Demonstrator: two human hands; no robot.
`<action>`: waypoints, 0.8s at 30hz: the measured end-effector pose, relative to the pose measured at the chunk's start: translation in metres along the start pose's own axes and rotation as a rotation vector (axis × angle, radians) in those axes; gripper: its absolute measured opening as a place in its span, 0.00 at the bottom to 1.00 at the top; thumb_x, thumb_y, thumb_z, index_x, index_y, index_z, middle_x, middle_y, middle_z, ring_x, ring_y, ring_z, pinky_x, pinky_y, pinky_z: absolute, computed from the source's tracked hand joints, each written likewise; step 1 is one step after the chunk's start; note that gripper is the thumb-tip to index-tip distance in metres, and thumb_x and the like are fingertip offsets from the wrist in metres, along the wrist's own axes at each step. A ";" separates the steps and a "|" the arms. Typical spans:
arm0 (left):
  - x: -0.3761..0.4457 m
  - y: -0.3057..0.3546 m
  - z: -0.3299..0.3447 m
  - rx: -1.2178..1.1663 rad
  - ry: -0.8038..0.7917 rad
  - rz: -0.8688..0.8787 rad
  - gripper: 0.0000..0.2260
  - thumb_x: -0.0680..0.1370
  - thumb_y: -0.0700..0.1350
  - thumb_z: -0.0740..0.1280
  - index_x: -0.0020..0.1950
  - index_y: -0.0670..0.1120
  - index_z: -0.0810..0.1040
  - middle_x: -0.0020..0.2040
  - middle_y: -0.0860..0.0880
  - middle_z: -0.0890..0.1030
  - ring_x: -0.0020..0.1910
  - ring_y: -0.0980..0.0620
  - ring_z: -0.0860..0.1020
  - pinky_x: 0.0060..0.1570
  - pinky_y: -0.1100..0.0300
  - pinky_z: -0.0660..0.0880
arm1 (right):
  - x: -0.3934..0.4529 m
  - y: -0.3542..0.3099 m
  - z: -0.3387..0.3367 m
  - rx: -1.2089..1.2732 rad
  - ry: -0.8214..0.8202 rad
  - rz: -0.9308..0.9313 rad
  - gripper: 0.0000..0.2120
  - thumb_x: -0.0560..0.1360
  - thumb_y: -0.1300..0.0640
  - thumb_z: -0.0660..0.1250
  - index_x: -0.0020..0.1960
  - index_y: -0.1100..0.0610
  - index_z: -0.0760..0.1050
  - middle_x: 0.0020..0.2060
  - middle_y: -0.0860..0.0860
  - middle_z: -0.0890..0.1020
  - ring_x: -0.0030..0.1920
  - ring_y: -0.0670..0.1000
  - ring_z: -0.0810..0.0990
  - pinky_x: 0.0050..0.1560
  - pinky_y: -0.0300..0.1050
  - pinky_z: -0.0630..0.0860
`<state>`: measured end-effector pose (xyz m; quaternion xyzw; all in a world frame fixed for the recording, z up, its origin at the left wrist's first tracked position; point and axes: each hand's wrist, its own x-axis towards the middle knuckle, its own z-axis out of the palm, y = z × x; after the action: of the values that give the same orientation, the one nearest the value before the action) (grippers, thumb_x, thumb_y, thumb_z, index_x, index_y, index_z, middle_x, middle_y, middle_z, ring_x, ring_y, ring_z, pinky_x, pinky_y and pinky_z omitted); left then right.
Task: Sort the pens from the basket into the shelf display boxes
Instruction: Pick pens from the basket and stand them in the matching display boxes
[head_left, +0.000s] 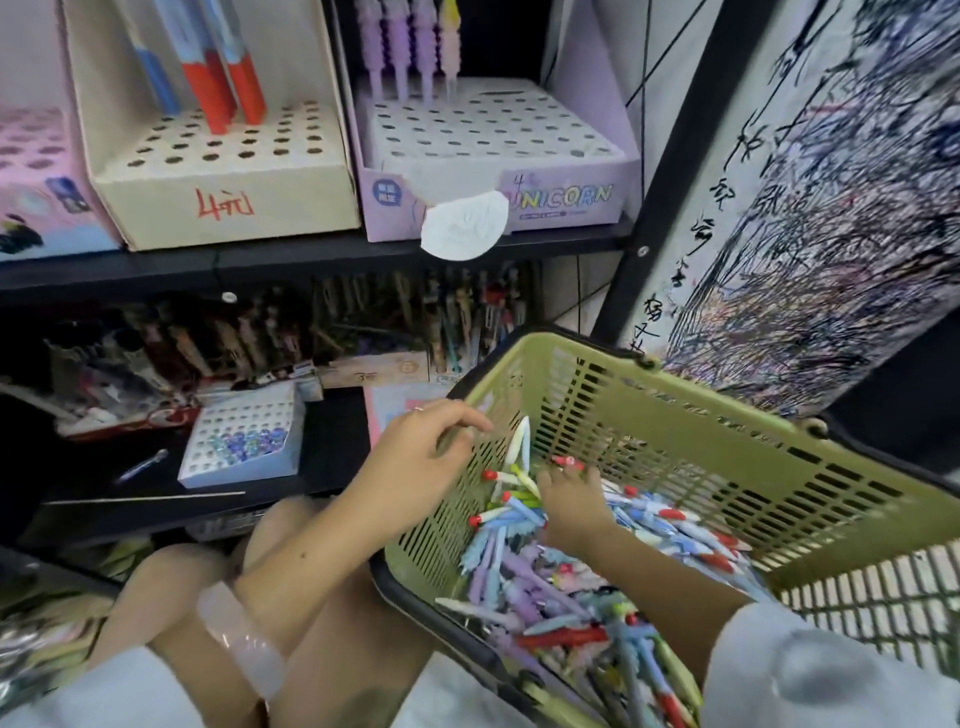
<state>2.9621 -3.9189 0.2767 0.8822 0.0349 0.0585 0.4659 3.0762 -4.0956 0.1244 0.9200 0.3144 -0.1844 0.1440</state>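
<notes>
Basket (675, 447) is still packed with pens (545, 587), display boxes (493, 135) mostly empty. Left hand (415, 457) grips its rim; right hand (571, 504) digs in, grip hidden.

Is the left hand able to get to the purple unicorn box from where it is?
Probably yes. The left hand rests at the basket rim, and nothing stands between it and the purple unicorn box on the shelf above, whose holes are mostly free.
</notes>
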 end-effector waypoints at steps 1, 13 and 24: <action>0.000 0.000 0.001 -0.008 0.007 -0.006 0.13 0.79 0.41 0.60 0.44 0.60 0.74 0.49 0.66 0.74 0.47 0.69 0.73 0.41 0.79 0.65 | 0.001 -0.001 0.000 -0.010 0.006 -0.035 0.37 0.73 0.45 0.67 0.73 0.59 0.54 0.70 0.58 0.64 0.70 0.59 0.62 0.69 0.62 0.53; -0.005 0.000 -0.002 -0.081 0.010 -0.031 0.14 0.80 0.42 0.59 0.45 0.62 0.75 0.52 0.42 0.80 0.49 0.40 0.77 0.45 0.54 0.71 | -0.033 0.008 -0.036 0.709 0.178 -0.049 0.06 0.76 0.56 0.65 0.47 0.59 0.74 0.54 0.59 0.72 0.50 0.57 0.77 0.51 0.51 0.74; 0.000 0.022 0.016 -0.249 -0.097 -0.112 0.09 0.79 0.44 0.61 0.57 0.56 0.70 0.53 0.59 0.75 0.52 0.63 0.74 0.46 0.77 0.68 | -0.076 0.003 -0.132 1.796 0.296 0.023 0.14 0.80 0.54 0.60 0.37 0.58 0.68 0.26 0.49 0.73 0.28 0.48 0.74 0.32 0.39 0.74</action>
<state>2.9640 -3.9444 0.2859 0.8160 0.0538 -0.0062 0.5755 3.0549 -4.0880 0.2750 0.7035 0.0587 -0.2386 -0.6669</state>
